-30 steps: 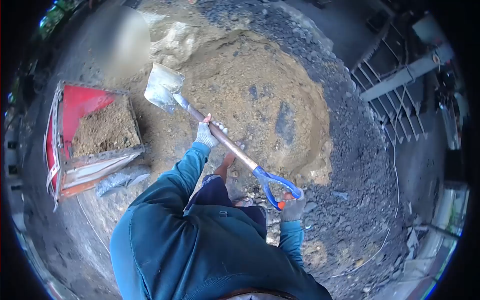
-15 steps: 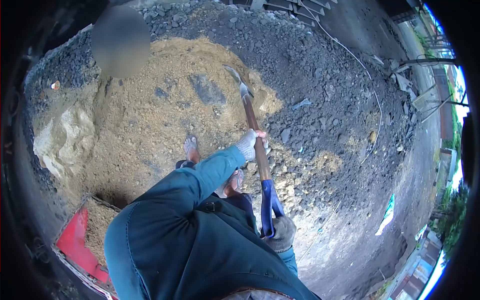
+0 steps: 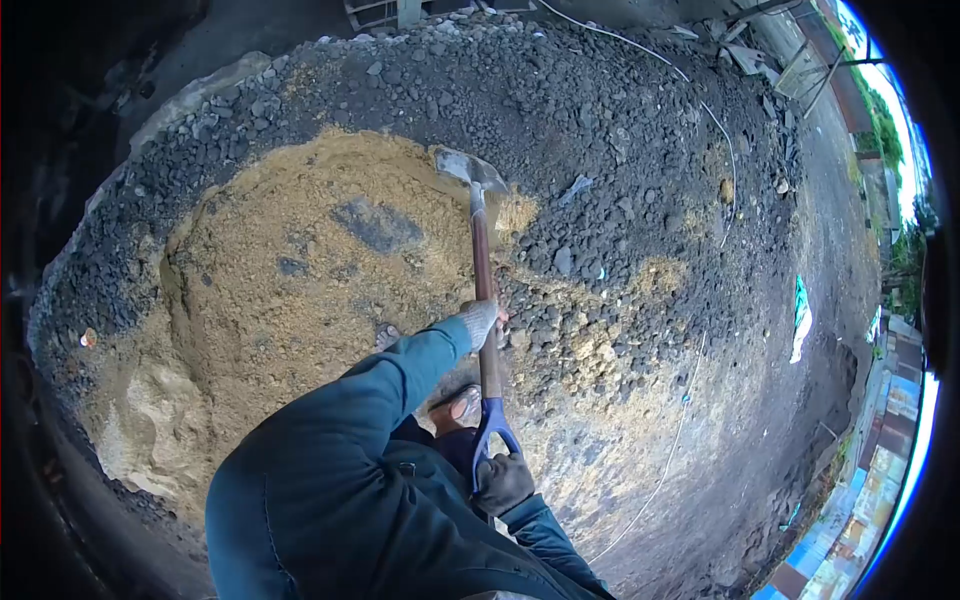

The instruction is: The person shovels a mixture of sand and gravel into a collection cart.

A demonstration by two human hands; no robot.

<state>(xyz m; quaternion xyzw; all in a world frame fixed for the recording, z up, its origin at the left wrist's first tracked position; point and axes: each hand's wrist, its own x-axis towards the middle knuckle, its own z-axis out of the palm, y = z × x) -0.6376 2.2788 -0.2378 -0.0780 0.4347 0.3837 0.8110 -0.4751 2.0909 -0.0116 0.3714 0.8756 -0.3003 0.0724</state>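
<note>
A shovel (image 3: 482, 255) with a wooden shaft, a metal blade and a blue D-shaped handle stretches away from me. My left hand (image 3: 480, 322), in a light knitted glove, is closed round the middle of the shaft. Lower down, my right hand (image 3: 503, 483), in a dark grey glove, grips the blue handle. The blade (image 3: 466, 168) lies at the far right edge of the tan sand (image 3: 300, 225), where it meets dark gravel. One of my feet (image 3: 463, 402) shows beside the shaft, partly hidden by my arm.
Dark gravel (image 3: 620, 130) rings the sand on the far side and to the right. A pale lump of sand (image 3: 160, 425) rises at the left. A thin cable (image 3: 660, 65) runs over the gravel, and a green-and-white scrap (image 3: 801, 318) lies at the right.
The shovel blade has turned from nearly edge-on to showing its broad face. My view has shifted, and the red container at lower left is out of sight. Both hands keep their grip.
</note>
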